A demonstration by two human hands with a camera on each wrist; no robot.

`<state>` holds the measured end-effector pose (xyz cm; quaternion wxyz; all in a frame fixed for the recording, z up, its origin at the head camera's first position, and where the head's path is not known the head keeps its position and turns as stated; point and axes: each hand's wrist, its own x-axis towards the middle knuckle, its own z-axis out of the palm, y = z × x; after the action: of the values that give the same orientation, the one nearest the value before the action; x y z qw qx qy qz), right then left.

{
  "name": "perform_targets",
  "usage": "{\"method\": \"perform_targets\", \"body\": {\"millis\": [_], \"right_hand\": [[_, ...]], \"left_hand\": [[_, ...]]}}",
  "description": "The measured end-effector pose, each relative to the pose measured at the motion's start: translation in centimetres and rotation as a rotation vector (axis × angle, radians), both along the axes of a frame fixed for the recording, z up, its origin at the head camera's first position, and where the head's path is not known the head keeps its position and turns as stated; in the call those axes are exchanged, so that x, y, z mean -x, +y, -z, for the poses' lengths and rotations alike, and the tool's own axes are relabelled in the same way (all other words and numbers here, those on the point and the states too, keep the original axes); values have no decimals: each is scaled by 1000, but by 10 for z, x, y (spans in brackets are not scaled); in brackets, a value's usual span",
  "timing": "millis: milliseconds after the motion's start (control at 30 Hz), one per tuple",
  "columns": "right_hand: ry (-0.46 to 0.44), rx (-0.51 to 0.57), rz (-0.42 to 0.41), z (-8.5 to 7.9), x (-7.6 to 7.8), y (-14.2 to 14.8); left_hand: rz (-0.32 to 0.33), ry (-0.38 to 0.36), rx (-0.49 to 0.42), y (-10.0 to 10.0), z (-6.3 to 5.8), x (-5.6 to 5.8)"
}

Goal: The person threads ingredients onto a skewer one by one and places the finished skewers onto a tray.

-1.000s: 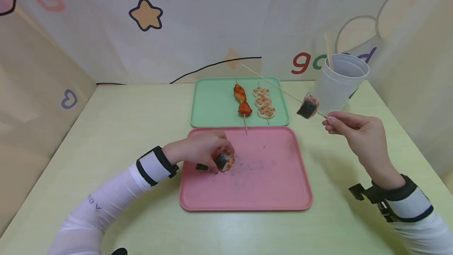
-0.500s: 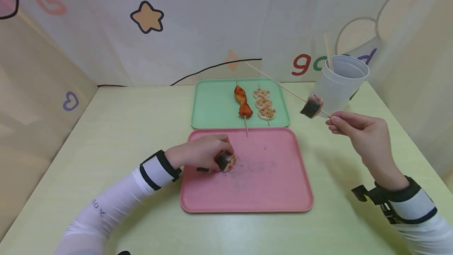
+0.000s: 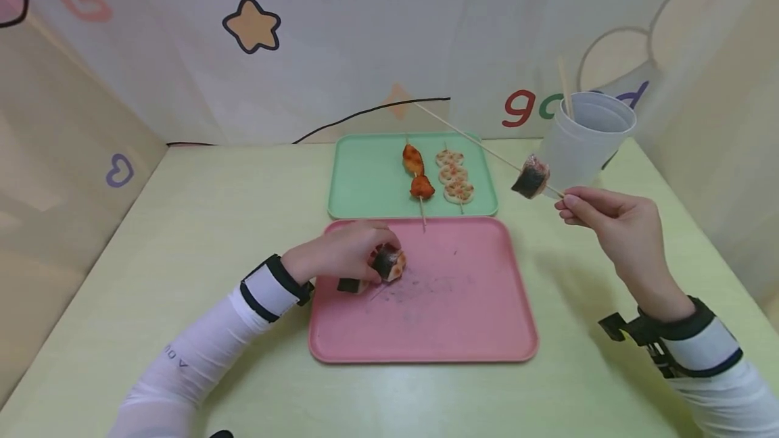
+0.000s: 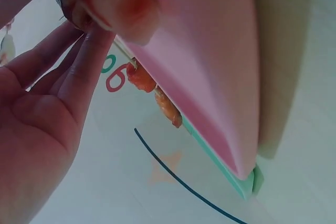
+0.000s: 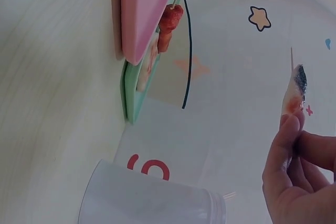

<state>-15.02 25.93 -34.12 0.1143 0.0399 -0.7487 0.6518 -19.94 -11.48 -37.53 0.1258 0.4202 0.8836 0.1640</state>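
In the head view my left hand (image 3: 341,254) grips a chunk of fish (image 3: 388,262) with dark skin and pale browned flesh, over the left part of the pink tray (image 3: 462,330). A second dark-skinned fish chunk (image 3: 351,285) lies on that tray, partly under the hand. My right hand (image 3: 621,228) is raised at the right, pinching the lower end of a thin wooden skewer (image 3: 465,136). One fish chunk (image 3: 531,176) is threaded on it near the fingers, and the long bare end points up and left. The left wrist view shows the gripped chunk (image 4: 131,14) close up.
Behind the pink tray, a green tray (image 3: 365,178) holds a skewer of reddish-brown meat (image 3: 420,178) and one of lotus root slices (image 3: 452,176). A white cup (image 3: 575,147) with wooden sticks (image 3: 564,86) stands at the back right. A printed cloth (image 3: 341,32) hangs behind.
My left hand has moved the fish chunk slightly toward the back of the pink tray, showing more of the second chunk. The right hand with its skewer has barely shifted.
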Motion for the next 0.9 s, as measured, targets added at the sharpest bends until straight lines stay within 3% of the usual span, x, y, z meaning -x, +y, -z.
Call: {"method": "perform_targets", "body": {"millis": [233,533,900], "right_hand": [[8,35,-3,-1,4,1],[-7,59,4,-1,3,4],[-33,63,2,-3,1,6]], "left_hand": [[-50,-74,-79,-4,-2,6],[-71,-187,-367,-13,-9,13],[-196,-594,-835,-21,-21,17]]}}
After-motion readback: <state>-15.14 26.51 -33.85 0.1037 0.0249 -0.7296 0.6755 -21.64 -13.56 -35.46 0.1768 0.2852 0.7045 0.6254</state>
